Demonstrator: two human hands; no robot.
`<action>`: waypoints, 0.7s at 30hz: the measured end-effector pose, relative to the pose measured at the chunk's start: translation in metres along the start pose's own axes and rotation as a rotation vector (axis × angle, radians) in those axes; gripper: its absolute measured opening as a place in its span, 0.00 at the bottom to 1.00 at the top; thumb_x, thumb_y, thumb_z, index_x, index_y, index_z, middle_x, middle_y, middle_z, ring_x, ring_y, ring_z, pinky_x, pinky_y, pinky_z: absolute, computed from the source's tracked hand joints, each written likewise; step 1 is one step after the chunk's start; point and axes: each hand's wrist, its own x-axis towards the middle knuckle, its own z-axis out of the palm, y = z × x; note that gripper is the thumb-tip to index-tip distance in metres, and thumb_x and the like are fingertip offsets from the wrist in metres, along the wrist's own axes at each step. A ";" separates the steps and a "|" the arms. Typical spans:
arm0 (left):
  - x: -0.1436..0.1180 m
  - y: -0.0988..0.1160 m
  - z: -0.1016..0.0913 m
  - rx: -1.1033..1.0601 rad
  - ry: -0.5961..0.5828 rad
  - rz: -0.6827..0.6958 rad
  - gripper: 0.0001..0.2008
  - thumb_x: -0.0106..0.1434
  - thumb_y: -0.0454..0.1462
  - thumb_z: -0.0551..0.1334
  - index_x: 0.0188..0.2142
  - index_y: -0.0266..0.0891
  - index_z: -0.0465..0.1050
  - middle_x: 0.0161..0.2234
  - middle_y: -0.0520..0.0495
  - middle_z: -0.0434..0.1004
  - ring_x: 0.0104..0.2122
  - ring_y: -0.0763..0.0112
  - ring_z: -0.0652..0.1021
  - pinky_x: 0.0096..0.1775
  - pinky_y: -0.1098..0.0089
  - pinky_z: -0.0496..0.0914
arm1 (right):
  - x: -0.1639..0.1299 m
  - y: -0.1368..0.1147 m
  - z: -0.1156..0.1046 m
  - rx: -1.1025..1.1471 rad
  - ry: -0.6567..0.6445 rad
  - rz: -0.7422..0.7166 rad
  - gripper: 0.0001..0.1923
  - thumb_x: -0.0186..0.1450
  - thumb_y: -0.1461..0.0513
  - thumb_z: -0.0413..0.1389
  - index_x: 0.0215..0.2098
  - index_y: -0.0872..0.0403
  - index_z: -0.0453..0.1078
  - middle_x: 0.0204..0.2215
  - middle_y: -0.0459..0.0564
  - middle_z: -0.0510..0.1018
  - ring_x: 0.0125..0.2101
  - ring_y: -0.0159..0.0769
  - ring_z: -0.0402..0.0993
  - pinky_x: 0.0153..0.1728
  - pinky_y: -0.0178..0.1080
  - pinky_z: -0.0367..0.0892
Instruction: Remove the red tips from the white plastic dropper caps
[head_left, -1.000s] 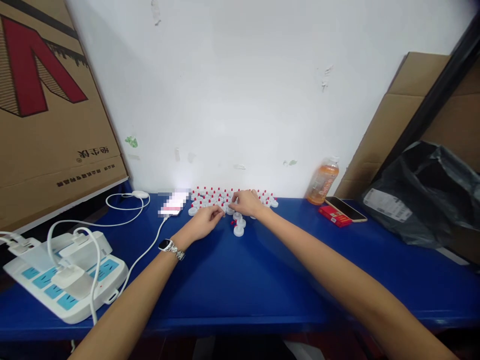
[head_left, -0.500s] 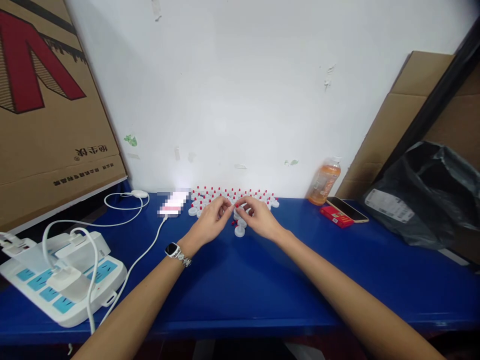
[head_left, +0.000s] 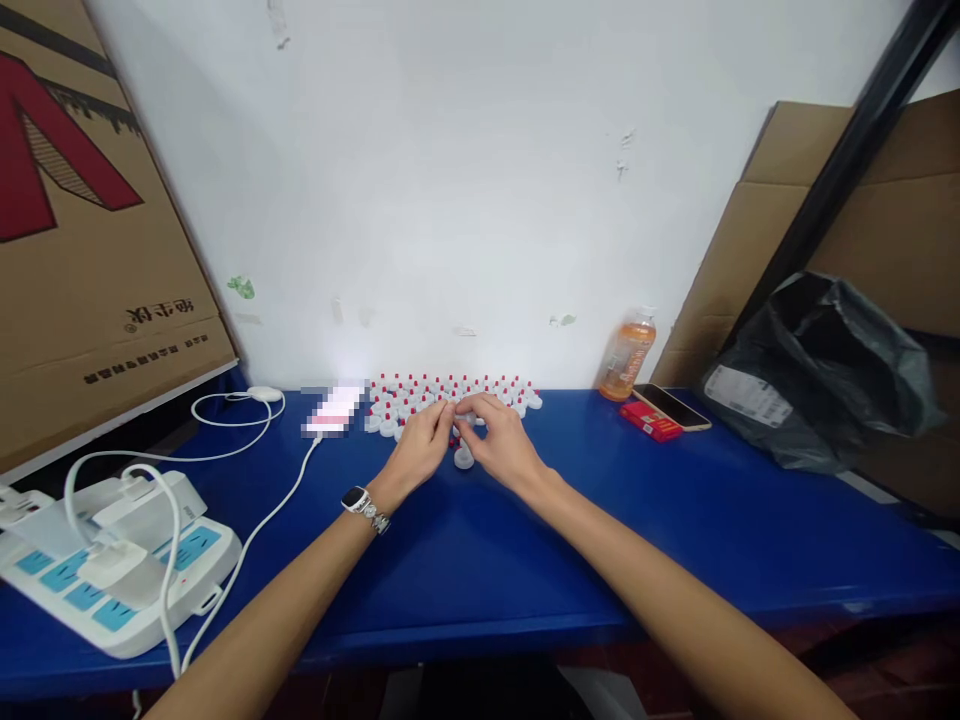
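1. My left hand (head_left: 421, 450), a wristwatch (head_left: 365, 506) on its wrist, lay over the blue table (head_left: 480, 560) with its fingers curled and their tips pinched together at a small white cap (head_left: 463, 418).
2. My right hand (head_left: 501, 443) met it from the other side, fingers likewise bent in, so the fingertips of both hands touched over that same cap; how firmly either hand gripped it I could not tell, as the piece was too small.
3. Just below my fingertips one loose white cap (head_left: 464, 459) sat on the table, with a tiny red piece beside it.
4. Behind my hands, against the white wall, stood the rows of white caps with red tips (head_left: 450, 392).
5. To the left lay a phone (head_left: 331, 411) on a white cable (head_left: 262, 520), and nearer me a white power strip (head_left: 112, 570) with chargers plugged in.
6. To the right stood an orange drink bottle (head_left: 625, 356), then a second phone (head_left: 672, 406) resting on a red box (head_left: 649, 420), and a black plastic bag (head_left: 817, 380) further off.
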 end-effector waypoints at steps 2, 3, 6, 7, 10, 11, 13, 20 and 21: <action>0.003 -0.005 -0.005 -0.067 0.086 -0.093 0.21 0.73 0.48 0.44 0.28 0.40 0.60 0.23 0.53 0.63 0.25 0.71 0.67 0.30 0.69 0.60 | -0.001 0.008 -0.005 -0.091 0.006 0.013 0.08 0.64 0.68 0.51 0.38 0.51 0.70 0.39 0.51 0.75 0.43 0.40 0.71 0.45 0.41 0.67; 0.005 -0.010 -0.008 -0.090 0.120 -0.129 0.22 0.73 0.49 0.43 0.27 0.40 0.60 0.23 0.53 0.62 0.24 0.71 0.66 0.29 0.69 0.60 | -0.001 0.013 -0.008 -0.123 0.014 0.039 0.08 0.64 0.68 0.51 0.38 0.51 0.70 0.39 0.51 0.75 0.42 0.40 0.71 0.44 0.41 0.67; 0.007 -0.026 -0.015 -0.007 0.006 -0.063 0.22 0.72 0.49 0.46 0.29 0.39 0.66 0.26 0.51 0.65 0.28 0.69 0.68 0.33 0.68 0.63 | -0.002 0.029 -0.013 -0.131 0.067 0.114 0.07 0.64 0.66 0.53 0.38 0.51 0.70 0.41 0.51 0.73 0.42 0.40 0.71 0.46 0.43 0.67; 0.007 -0.031 -0.014 0.039 -0.072 -0.005 0.21 0.71 0.49 0.49 0.32 0.39 0.70 0.30 0.50 0.67 0.31 0.68 0.70 0.36 0.68 0.65 | -0.002 0.033 -0.013 -0.123 0.088 0.125 0.06 0.63 0.66 0.54 0.38 0.51 0.71 0.43 0.51 0.72 0.44 0.41 0.71 0.48 0.44 0.66; 0.003 -0.043 -0.007 0.131 -0.230 0.090 0.18 0.69 0.49 0.53 0.41 0.42 0.77 0.37 0.46 0.68 0.38 0.65 0.71 0.44 0.64 0.66 | -0.002 0.037 -0.011 -0.133 0.133 0.123 0.06 0.62 0.65 0.57 0.37 0.51 0.73 0.45 0.53 0.69 0.47 0.43 0.69 0.51 0.46 0.65; 0.002 -0.046 -0.004 0.144 -0.248 0.095 0.19 0.69 0.50 0.53 0.44 0.43 0.78 0.37 0.45 0.67 0.39 0.64 0.70 0.45 0.63 0.66 | -0.002 0.037 -0.010 -0.137 0.133 0.118 0.06 0.62 0.64 0.57 0.37 0.51 0.74 0.44 0.52 0.68 0.47 0.43 0.68 0.51 0.46 0.65; -0.001 -0.049 0.000 0.152 -0.268 0.098 0.20 0.70 0.50 0.53 0.48 0.44 0.78 0.39 0.45 0.67 0.41 0.62 0.70 0.47 0.61 0.66 | -0.004 0.035 -0.008 -0.132 0.117 0.108 0.07 0.62 0.64 0.57 0.38 0.51 0.74 0.41 0.52 0.68 0.46 0.43 0.68 0.51 0.46 0.65; 0.002 -0.041 -0.026 0.109 -0.206 0.035 0.23 0.72 0.50 0.48 0.51 0.44 0.76 0.37 0.46 0.69 0.38 0.65 0.71 0.45 0.63 0.66 | -0.003 0.035 -0.006 -0.018 -0.009 0.164 0.07 0.65 0.63 0.53 0.37 0.52 0.74 0.34 0.48 0.72 0.35 0.35 0.70 0.39 0.39 0.66; 0.003 -0.040 -0.031 0.113 -0.197 0.026 0.23 0.72 0.50 0.48 0.50 0.43 0.77 0.36 0.46 0.70 0.37 0.65 0.72 0.44 0.63 0.66 | -0.001 0.037 -0.007 -0.024 -0.028 0.176 0.07 0.64 0.63 0.53 0.37 0.52 0.74 0.33 0.48 0.73 0.33 0.34 0.70 0.38 0.38 0.66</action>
